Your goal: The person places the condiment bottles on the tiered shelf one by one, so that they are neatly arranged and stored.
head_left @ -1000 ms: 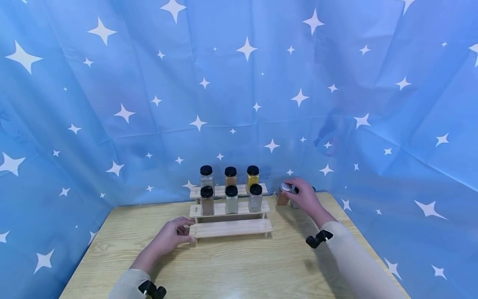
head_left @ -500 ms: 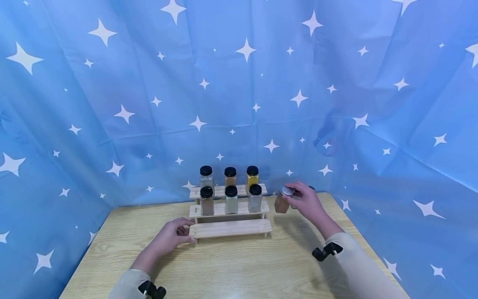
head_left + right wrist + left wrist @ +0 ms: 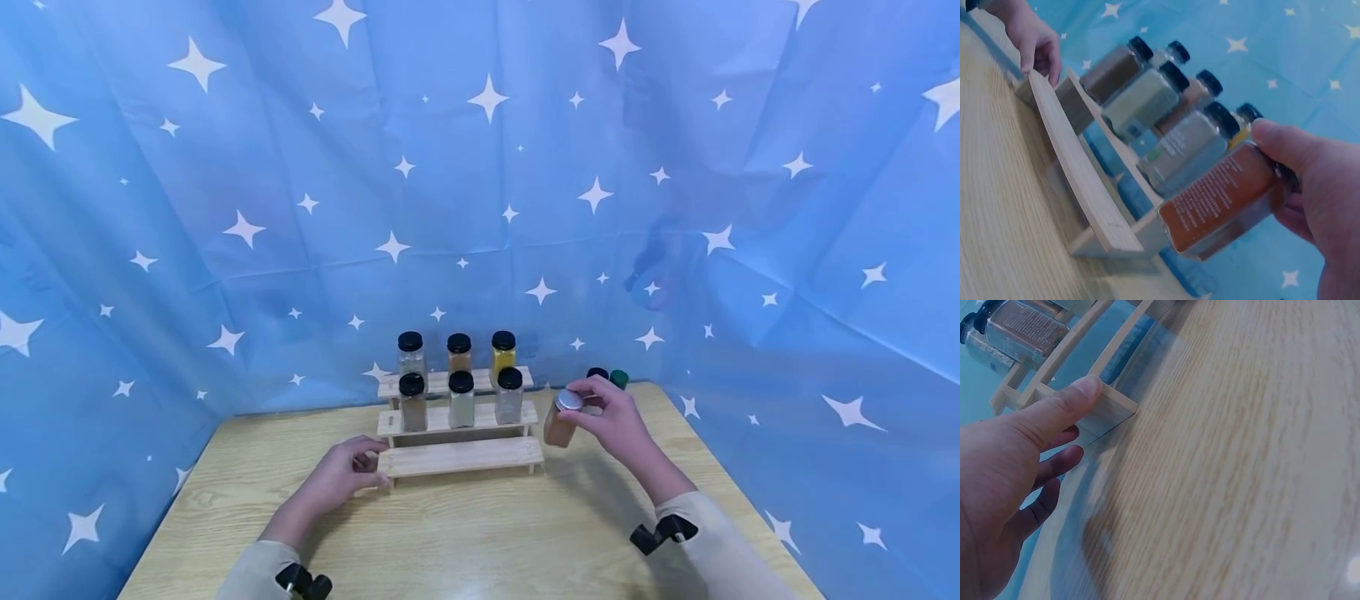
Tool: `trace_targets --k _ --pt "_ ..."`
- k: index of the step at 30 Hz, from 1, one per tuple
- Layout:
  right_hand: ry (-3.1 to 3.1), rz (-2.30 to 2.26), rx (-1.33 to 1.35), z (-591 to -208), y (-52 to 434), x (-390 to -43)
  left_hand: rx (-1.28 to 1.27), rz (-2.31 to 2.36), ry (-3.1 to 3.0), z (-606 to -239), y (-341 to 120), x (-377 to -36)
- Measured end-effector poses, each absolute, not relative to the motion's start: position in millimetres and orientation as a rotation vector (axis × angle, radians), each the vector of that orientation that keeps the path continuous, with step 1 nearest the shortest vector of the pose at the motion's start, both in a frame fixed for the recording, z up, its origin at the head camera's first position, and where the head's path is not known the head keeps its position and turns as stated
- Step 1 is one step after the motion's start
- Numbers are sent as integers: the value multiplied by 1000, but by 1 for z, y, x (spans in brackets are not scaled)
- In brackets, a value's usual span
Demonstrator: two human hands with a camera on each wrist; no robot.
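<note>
A three-step wooden rack (image 3: 459, 457) stands on the table with three black-lidded spice jars (image 3: 459, 351) on its top step and three (image 3: 461, 399) on the middle one; the bottom step is bare. My right hand (image 3: 609, 417) grips a silver-lidded jar of orange-brown spice (image 3: 560, 419) by its top, in the air just right of the rack; the same jar (image 3: 1222, 201) fills the right wrist view. My left hand (image 3: 347, 472) holds the left end of the bottom step (image 3: 1107, 411), thumb on top.
Two more jars, one black-lidded (image 3: 597, 373) and one green-lidded (image 3: 618, 378), stand at the table's back right behind my right hand. A blue star-printed cloth (image 3: 480, 183) walls in the wooden table (image 3: 465, 542) on three sides.
My right hand has lifted the silver-lidded jar off the table and carried it left and nearer, toward the rack, uncovering the two jars behind. The left hand has stayed put.
</note>
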State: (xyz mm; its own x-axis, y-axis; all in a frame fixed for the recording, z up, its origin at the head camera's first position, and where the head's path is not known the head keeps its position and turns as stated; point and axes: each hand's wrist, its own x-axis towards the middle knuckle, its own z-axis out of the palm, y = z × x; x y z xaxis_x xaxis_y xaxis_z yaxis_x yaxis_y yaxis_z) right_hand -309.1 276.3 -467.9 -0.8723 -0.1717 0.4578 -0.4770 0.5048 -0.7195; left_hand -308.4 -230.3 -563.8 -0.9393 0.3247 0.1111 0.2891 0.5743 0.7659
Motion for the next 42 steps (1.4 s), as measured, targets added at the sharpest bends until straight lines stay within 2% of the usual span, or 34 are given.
trace_targets --k 19,42 --pt "-2447 1463 687 -465 214 -294 574 1322 2754 -566 -230 -311" --pt "-2417 1568 797 -470 143 -302 574 1338 2752 -565 -232 -309"
